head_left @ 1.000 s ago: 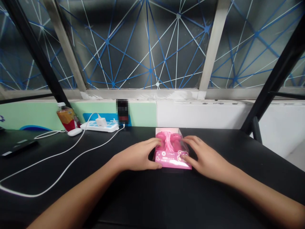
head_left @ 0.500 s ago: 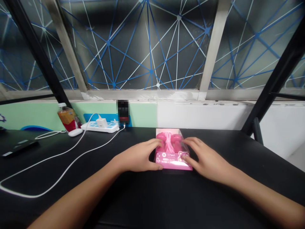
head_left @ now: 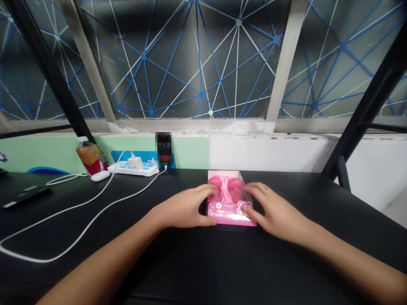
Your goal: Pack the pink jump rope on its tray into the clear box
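Print on the pink box (head_left: 230, 208) is unreadably small; the dark object (head_left: 164, 148), perhaps a phone, is pixelated.

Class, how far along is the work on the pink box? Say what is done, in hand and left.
Done: the pink earphone box lies flat on the black table. In hand: the left hand and right hand hold its two sides. Left: the box looks unopened, with the pink earphones inside.

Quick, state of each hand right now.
Left hand: grips the pink box by its left side, box resting on the black table.
Right hand: grips the same box by its right side.
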Available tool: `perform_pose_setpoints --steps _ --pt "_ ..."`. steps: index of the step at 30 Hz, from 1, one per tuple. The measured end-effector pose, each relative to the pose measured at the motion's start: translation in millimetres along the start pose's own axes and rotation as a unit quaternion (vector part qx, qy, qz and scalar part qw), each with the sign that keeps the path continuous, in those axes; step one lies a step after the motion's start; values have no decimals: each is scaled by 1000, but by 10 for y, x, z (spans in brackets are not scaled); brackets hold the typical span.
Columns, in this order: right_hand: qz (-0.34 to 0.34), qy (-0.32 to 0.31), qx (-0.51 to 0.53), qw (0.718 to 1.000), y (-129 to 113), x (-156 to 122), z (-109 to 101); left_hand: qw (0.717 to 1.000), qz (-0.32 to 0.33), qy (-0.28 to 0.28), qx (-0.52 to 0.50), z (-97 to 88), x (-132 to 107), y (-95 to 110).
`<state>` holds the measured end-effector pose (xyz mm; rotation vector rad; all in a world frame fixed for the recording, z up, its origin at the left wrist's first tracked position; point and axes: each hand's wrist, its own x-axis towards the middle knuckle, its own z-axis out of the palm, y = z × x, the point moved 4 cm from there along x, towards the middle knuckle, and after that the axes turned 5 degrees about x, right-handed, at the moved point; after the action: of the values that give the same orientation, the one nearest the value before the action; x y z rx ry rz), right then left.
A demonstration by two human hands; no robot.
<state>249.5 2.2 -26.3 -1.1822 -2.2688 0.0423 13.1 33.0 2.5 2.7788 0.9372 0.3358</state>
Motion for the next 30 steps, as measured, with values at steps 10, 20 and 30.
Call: perform_pose_setpoints --steps 10,20,30 --pt "-2 3 -4 1000 -11 9 8 1000 5 -1 7 7 -1 -7" --pt "-5 -8 13 1000 -43 5 -40 999 14 27 16 -8 5 -28" --pt "5 -44 6 999 15 -23 20 998 12 42 46 18 27 -45"
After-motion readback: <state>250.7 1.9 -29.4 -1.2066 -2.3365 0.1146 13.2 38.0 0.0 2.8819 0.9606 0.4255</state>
